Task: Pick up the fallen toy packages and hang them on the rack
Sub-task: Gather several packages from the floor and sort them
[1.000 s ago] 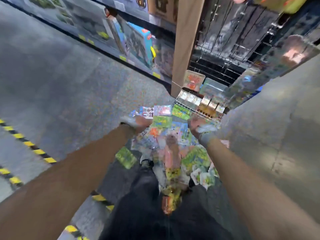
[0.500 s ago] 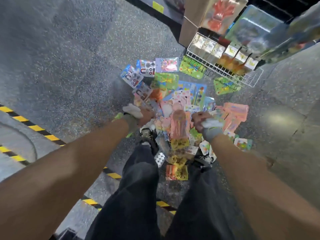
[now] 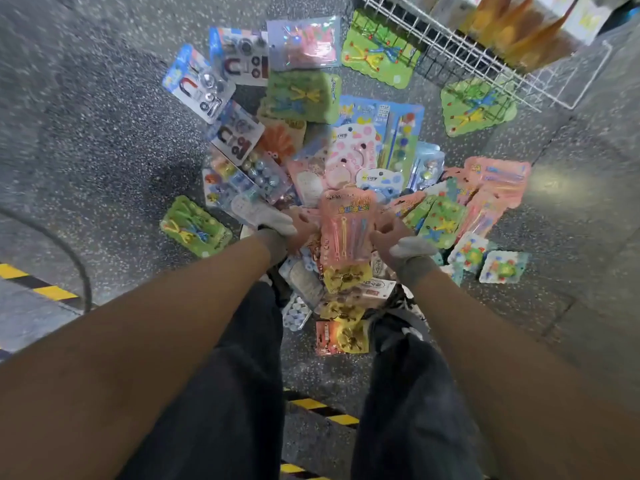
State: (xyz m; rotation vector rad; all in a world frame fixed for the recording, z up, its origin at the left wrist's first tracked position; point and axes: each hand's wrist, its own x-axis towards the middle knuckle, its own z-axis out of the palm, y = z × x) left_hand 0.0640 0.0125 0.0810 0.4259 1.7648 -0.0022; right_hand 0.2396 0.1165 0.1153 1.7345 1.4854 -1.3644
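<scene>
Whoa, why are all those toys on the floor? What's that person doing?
A person stands over a heap of fallen toy packages on the floor. The left hand and right hand hold one pink package by its sides, above the heap. The white wire rack is at the top right. The other packages are not yet hung.

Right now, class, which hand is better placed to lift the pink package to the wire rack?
Probably the right. The right hand and left hand both grip the pink package, but the wire rack lies to the right, so the left would have to reach across.
</scene>
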